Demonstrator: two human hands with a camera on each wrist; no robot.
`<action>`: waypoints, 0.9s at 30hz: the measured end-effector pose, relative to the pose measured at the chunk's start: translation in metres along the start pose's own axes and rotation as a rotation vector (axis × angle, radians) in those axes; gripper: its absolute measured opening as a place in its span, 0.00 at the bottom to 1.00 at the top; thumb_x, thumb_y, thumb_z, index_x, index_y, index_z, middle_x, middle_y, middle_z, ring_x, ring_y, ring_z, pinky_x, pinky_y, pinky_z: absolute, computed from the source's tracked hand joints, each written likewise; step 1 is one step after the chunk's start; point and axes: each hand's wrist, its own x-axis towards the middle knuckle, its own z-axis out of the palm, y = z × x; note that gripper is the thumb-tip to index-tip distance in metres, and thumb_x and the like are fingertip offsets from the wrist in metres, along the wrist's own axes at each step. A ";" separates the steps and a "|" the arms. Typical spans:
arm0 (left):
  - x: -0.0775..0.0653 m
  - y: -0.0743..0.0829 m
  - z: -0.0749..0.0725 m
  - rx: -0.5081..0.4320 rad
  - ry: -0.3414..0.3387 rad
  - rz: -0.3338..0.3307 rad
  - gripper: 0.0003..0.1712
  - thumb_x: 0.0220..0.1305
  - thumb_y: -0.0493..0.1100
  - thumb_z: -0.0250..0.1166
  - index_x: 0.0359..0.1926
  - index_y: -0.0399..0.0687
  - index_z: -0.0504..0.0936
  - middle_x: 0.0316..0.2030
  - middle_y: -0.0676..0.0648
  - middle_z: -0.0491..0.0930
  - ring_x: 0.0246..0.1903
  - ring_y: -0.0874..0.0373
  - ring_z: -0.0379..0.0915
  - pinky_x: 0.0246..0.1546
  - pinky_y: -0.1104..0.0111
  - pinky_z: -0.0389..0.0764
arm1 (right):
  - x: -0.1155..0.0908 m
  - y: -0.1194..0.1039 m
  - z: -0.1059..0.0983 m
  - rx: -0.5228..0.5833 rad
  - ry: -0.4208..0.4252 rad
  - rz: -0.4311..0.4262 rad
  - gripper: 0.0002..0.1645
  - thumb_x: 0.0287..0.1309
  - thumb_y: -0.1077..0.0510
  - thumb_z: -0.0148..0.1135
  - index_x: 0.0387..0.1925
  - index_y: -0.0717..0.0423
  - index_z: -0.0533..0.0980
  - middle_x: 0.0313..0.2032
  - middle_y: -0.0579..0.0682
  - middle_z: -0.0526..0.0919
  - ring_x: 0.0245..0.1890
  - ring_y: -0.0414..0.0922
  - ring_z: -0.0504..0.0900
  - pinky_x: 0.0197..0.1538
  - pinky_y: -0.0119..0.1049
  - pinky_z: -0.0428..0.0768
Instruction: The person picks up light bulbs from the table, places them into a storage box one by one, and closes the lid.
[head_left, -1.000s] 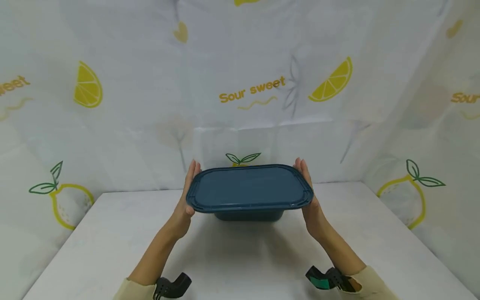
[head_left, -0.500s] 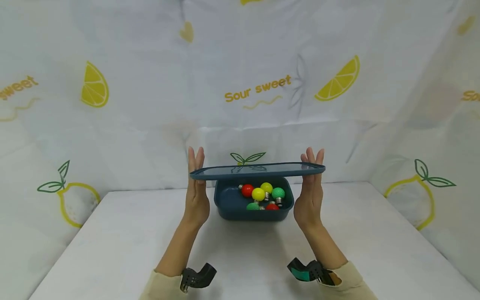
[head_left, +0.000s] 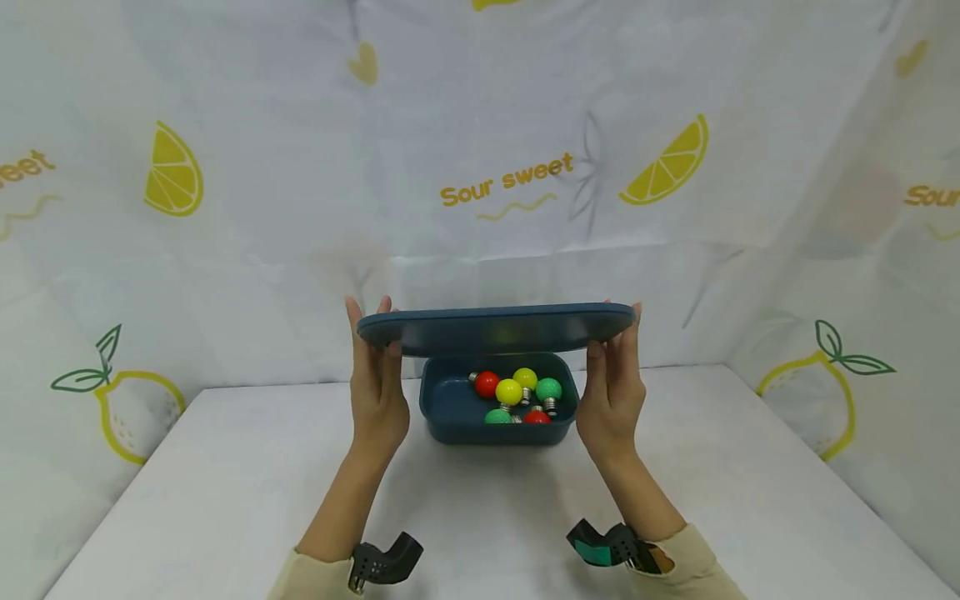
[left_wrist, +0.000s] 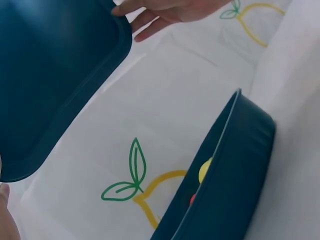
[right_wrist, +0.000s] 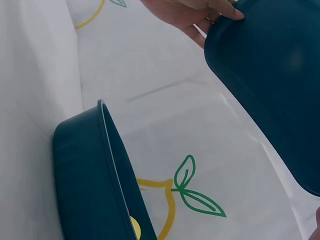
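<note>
Both hands hold a dark blue lid (head_left: 495, 330) by its short ends, above and in front of a matching box. My left hand (head_left: 378, 408) grips the left end, thumb on the underside. On the opposite end, my right hand (head_left: 613, 408) pinches the rim the same way, its thumb (right_wrist: 235, 13) showing in the right wrist view. The lid is tipped so that its underside faces me. Below it, the dark blue box (head_left: 491, 434) stands uncovered on the table. Inside lie a red bulb (head_left: 487, 384), a yellow bulb (head_left: 509, 392), a green bulb (head_left: 549, 389) and several others, mostly toward the right.
A white-covered table (head_left: 480, 517) extends around the box. Behind it hangs a white cloth (head_left: 300, 208) printed with lemons and lettering, which also runs along both sides. A black strap device (head_left: 386, 560) sits on the left wrist, another (head_left: 611, 543) on the right.
The lid has come up off the box and tilted, from top face showing to underside showing. The bulbs inside have come into view. Both hands stayed on its ends.
</note>
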 end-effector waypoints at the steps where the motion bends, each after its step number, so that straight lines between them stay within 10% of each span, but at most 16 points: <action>1: 0.000 0.000 0.001 0.004 0.006 0.017 0.41 0.81 0.39 0.45 0.82 0.53 0.31 0.78 0.45 0.58 0.79 0.50 0.51 0.74 0.74 0.60 | 0.000 0.000 0.000 -0.010 0.001 -0.010 0.37 0.74 0.74 0.42 0.79 0.63 0.46 0.70 0.53 0.73 0.67 0.40 0.75 0.57 0.18 0.77; 4: 0.000 0.000 0.002 0.037 0.025 0.078 0.42 0.80 0.37 0.47 0.81 0.47 0.30 0.76 0.41 0.62 0.77 0.55 0.58 0.73 0.75 0.63 | 0.000 0.001 -0.001 -0.028 0.006 -0.031 0.39 0.74 0.73 0.43 0.79 0.64 0.43 0.68 0.51 0.76 0.58 0.37 0.79 0.43 0.15 0.75; 7: -0.001 0.000 0.003 0.113 0.051 0.142 0.43 0.79 0.35 0.48 0.80 0.42 0.30 0.62 0.36 0.76 0.58 0.63 0.74 0.57 0.81 0.72 | -0.001 0.002 -0.001 -0.035 0.015 -0.045 0.40 0.74 0.73 0.44 0.79 0.63 0.41 0.68 0.54 0.76 0.60 0.38 0.80 0.52 0.18 0.78; 12: -0.003 0.001 0.006 0.253 0.099 0.220 0.46 0.77 0.33 0.51 0.82 0.60 0.34 0.43 0.34 0.77 0.36 0.58 0.68 0.36 0.77 0.68 | 0.000 0.004 -0.003 -0.044 0.029 -0.049 0.41 0.74 0.72 0.45 0.79 0.60 0.39 0.70 0.59 0.73 0.65 0.42 0.79 0.64 0.28 0.77; 15: -0.004 0.002 0.007 0.289 0.120 0.240 0.48 0.76 0.30 0.51 0.82 0.70 0.38 0.49 0.32 0.79 0.35 0.57 0.69 0.36 0.77 0.69 | 0.001 0.004 -0.003 -0.087 0.036 -0.042 0.39 0.74 0.71 0.46 0.79 0.63 0.43 0.69 0.62 0.73 0.67 0.38 0.77 0.56 0.20 0.78; 18: -0.004 0.003 0.008 0.328 0.133 0.236 0.43 0.75 0.28 0.51 0.82 0.59 0.48 0.55 0.32 0.77 0.34 0.65 0.68 0.37 0.82 0.68 | 0.002 0.004 -0.003 -0.147 0.023 -0.037 0.36 0.73 0.72 0.48 0.77 0.65 0.50 0.62 0.65 0.79 0.46 0.24 0.80 0.38 0.13 0.68; 22: -0.003 0.003 0.008 0.355 0.107 0.226 0.32 0.74 0.27 0.50 0.77 0.40 0.60 0.55 0.33 0.76 0.38 0.64 0.67 0.46 0.86 0.66 | 0.002 0.005 -0.003 -0.152 -0.008 -0.036 0.32 0.71 0.75 0.47 0.74 0.67 0.60 0.63 0.67 0.77 0.52 0.24 0.79 0.56 0.12 0.71; 24: -0.001 0.002 0.007 0.361 0.087 0.217 0.30 0.74 0.27 0.50 0.75 0.37 0.63 0.55 0.33 0.77 0.43 0.58 0.69 0.50 0.84 0.66 | 0.002 0.006 -0.003 -0.144 -0.020 -0.032 0.30 0.71 0.75 0.47 0.72 0.67 0.63 0.68 0.65 0.72 0.70 0.33 0.72 0.69 0.21 0.68; 27: -0.001 0.000 0.007 0.372 0.072 0.197 0.31 0.73 0.28 0.52 0.75 0.38 0.64 0.54 0.35 0.77 0.44 0.53 0.70 0.52 0.83 0.68 | 0.001 0.007 -0.004 -0.142 -0.034 -0.016 0.29 0.71 0.75 0.48 0.71 0.65 0.66 0.71 0.60 0.70 0.69 0.33 0.72 0.61 0.20 0.75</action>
